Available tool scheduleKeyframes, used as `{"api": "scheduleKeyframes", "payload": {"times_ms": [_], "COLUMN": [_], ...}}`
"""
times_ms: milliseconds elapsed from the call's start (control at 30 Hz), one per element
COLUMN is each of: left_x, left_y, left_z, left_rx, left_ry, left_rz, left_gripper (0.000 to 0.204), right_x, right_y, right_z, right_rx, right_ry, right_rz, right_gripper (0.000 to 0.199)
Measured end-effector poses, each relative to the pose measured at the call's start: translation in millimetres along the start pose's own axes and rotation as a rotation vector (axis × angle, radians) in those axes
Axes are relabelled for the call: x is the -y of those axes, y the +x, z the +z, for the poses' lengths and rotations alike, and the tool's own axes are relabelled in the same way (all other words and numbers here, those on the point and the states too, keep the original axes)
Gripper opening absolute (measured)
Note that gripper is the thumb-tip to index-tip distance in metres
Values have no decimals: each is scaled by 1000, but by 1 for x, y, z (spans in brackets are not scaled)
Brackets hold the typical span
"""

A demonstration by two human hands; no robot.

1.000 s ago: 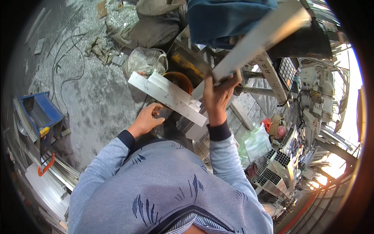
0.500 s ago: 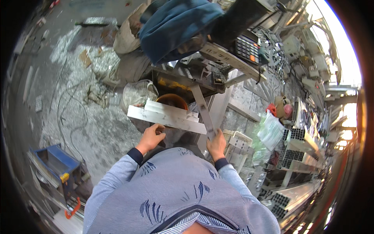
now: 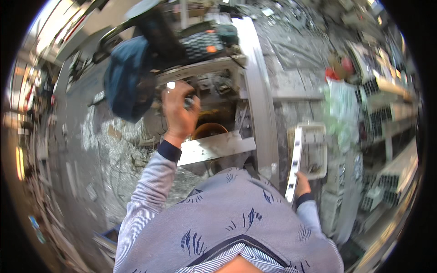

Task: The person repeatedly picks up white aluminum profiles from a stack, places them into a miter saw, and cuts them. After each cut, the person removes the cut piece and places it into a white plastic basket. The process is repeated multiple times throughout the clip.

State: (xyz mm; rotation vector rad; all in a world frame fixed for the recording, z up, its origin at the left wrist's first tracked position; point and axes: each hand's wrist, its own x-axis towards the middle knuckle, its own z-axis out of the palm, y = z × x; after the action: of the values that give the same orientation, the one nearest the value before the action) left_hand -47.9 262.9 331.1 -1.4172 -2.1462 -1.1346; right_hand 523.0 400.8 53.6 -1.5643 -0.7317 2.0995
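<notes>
My right hand point(image 3: 302, 184) is closed on the lower part of a silver metal bar point(image 3: 295, 157) with dark slots along its face. The bar stands out over the left side of a white plastic basket point(image 3: 314, 170). My left hand point(image 3: 180, 110) is up at the bench, its fingers curled beside a tray of small metal pieces point(image 3: 216, 84). Motion blur hides what, if anything, those fingers hold. Below that hand lie flat silver bars point(image 3: 218, 149), in front of a round orange-rimmed container point(image 3: 209, 131).
On the bench stand a calculator point(image 3: 202, 45) and a dark cylinder point(image 3: 157, 34), with a blue cloth point(image 3: 127, 79) hanging at its left. A long aluminium profile point(image 3: 261, 100) runs beside it. Stacked square tubes point(image 3: 387, 186) and plastic bags point(image 3: 341, 111) are at the right.
My right hand has carried the slotted bar rightward from the flat bars to the basket. The left hand has risen forward to the bench. The whole view has turned.
</notes>
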Motion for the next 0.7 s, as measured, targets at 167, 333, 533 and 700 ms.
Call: {"api": "scheduleKeyframes", "payload": {"times_ms": [167,333,533,700], "left_x": [18,74,103,104], "left_y": [150,280,295,310], "left_z": [-34,-72,-102,-125], "left_rx": [-309,12,195,324], "left_ry": [452,691,695,280], "left_rz": [390,-15,-139,-345], "left_gripper": [39,60,60,54], "right_x": [8,16,13,21], "right_y": [-9,11,76,142], "right_z": [-5,-28,-53,-96], "right_rx": [-99,-126,-722,-697], "right_ry": [-444,106,-391,-86], "right_rz": [-185,62,-200,-8], "right_gripper": [43,26,41,43]}}
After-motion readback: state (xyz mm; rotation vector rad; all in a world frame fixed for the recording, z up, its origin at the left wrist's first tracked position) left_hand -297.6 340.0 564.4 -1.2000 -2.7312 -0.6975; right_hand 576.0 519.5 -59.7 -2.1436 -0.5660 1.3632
